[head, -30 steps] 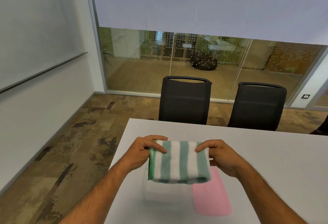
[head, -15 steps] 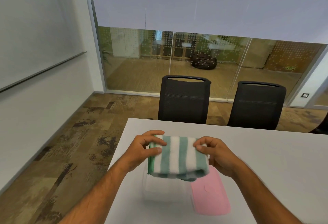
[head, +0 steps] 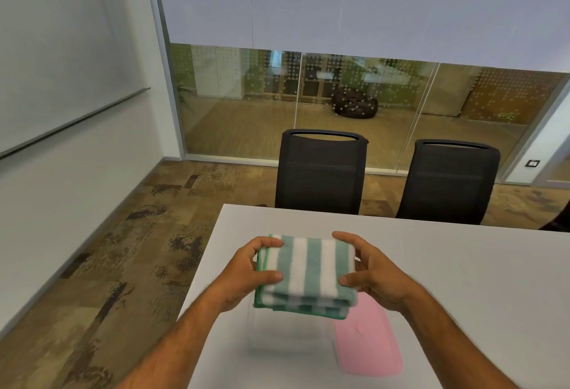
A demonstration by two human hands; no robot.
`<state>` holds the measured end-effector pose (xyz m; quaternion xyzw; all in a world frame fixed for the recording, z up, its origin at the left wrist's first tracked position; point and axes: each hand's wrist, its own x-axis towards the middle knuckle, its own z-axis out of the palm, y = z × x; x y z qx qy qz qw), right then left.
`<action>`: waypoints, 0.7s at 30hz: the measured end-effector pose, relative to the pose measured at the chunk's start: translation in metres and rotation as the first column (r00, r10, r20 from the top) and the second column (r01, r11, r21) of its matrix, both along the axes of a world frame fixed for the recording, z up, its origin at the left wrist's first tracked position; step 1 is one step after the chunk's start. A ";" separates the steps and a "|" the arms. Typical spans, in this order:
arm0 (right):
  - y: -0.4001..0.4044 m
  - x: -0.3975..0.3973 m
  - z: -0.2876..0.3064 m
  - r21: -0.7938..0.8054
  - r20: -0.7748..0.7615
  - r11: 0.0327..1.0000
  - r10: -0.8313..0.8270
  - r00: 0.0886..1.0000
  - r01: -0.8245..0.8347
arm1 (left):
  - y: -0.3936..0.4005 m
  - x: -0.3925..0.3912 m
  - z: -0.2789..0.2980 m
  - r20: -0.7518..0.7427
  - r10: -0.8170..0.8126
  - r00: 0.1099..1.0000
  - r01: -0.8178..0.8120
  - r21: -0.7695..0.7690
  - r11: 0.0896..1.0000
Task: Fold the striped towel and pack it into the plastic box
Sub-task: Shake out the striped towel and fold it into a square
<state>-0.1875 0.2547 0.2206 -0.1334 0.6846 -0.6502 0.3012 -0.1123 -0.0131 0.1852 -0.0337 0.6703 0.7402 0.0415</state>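
Note:
The green-and-white striped towel is folded into a thick square and held flat above the table. My left hand grips its left edge, thumb on top and fingers round the far corner. My right hand grips its right edge the same way. Directly under the towel stands the clear plastic box, faint and mostly see-through, with its upper part hidden by the towel.
A pink lid lies flat on the white table just right of the box. Two black chairs stand at the table's far edge. The table's left edge drops to patterned floor.
The towel has tipped from hanging upright to lying flat, folded once more into a thicker square. Both hands shifted to grip its sides and lowered it slightly towards the box.

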 end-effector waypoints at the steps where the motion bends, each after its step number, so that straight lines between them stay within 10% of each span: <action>1: 0.000 -0.001 -0.002 -0.003 0.023 1.000 -0.006 1.000 0.006 | 0.000 -0.001 -0.002 -0.001 0.006 1.000 -0.006 -0.002 1.000; 12: -0.016 -0.006 -0.057 0.195 0.198 0.939 -0.320 0.926 0.283 | -0.003 -0.012 -0.036 0.195 0.050 0.979 -0.040 -0.054 0.998; 21: -0.041 -0.011 -0.104 0.482 -0.295 0.783 -0.279 0.914 0.394 | 0.001 -0.030 -0.084 0.306 0.282 0.909 -0.189 -0.300 0.935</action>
